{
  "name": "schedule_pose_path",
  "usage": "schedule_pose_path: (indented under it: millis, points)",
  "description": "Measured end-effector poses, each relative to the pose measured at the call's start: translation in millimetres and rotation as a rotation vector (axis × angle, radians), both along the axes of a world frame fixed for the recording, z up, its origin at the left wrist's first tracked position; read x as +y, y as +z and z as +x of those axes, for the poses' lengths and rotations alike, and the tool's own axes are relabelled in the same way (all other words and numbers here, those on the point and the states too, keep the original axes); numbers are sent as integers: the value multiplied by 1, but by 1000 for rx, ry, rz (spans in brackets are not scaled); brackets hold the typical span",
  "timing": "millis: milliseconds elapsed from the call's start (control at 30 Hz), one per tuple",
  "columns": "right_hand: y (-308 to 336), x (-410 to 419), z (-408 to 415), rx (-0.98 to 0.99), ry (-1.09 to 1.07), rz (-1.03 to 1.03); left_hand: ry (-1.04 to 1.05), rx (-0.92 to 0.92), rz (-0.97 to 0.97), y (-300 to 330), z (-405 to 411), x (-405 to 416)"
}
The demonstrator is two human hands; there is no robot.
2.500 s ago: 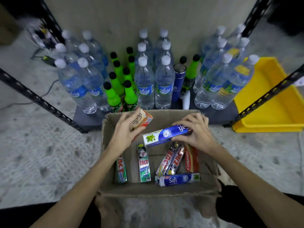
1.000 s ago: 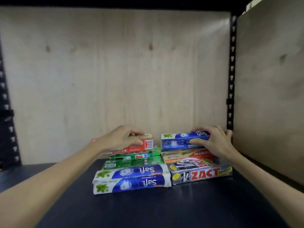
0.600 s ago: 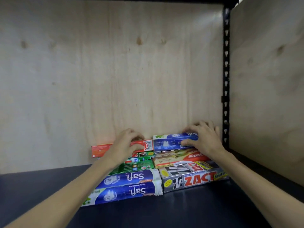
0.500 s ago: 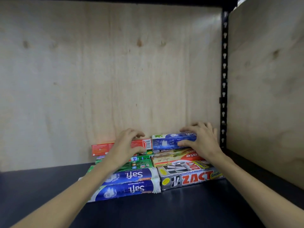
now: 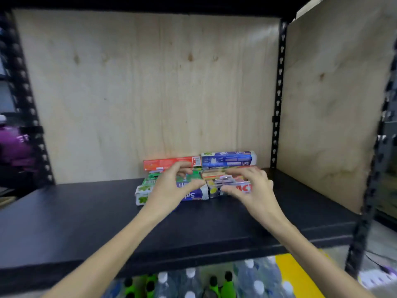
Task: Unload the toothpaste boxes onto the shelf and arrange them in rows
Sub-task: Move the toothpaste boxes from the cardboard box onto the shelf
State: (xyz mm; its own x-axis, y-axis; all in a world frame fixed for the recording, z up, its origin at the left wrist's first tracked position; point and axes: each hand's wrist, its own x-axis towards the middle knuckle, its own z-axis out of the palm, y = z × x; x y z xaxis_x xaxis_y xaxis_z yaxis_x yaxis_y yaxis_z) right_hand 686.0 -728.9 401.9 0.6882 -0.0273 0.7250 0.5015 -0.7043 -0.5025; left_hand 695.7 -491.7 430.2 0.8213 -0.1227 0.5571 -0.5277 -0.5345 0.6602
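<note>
1. Cardboard toothpaste boxes point(image 5: 193, 179) in red, blue and green are lying stacked in rows on the black metal shelf point(image 5: 86, 211), against the plywood back panel point(image 5: 150, 93).
2. Left hand point(image 5: 171, 190) and right hand point(image 5: 251, 188) are hovering before the stack, fingers loosely curled and apart, gripping nothing.

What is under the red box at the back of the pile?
Under the red box lie green boxes; the left hand covers the rest.

Two hands point(image 5: 171, 190) point(image 5: 251, 188); one shelf point(image 5: 86, 214); roughly eight toothpaste boxes point(image 5: 169, 163), stack blurred.
</note>
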Motion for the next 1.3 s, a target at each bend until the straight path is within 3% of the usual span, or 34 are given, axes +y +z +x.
schedule_pose_path:
  millis: [100, 233, 300, 467, 633, 800, 933, 1100, 1300]
  points:
    - [-13, 13, -62, -22, 114, 97, -7, -40, 5, -26, -59, 5]
    - [-56, 35, -132, 2, 163, 134, -8, -260, 171, -74, -142, 6]
    - [-91, 47, -159, -2, 194, 156, -5, -285, 160, -111, -172, 8]
    - [-216, 75, -208, 223, 188, 208, 68, -79, 50, -229, -222, 22]
    - [-344, 87, -243, 552, 206, 135, 181, 314, 107, -360, -255, 59]
    - [-443, 85, -250, 845, 254, 21, 282, 556, -48, -434, -270, 77]
    - [-497, 78, -249, 1002, 216, -28, 339, 763, 86, -488, -266, 79]
    - [-552, 71, -243, 1108, 138, -212, 382, 915, 193, -550, -267, 76]
    - [-589, 62, -223, 1082, 258, -547, 463, 1049, 256, -609, -270, 48]
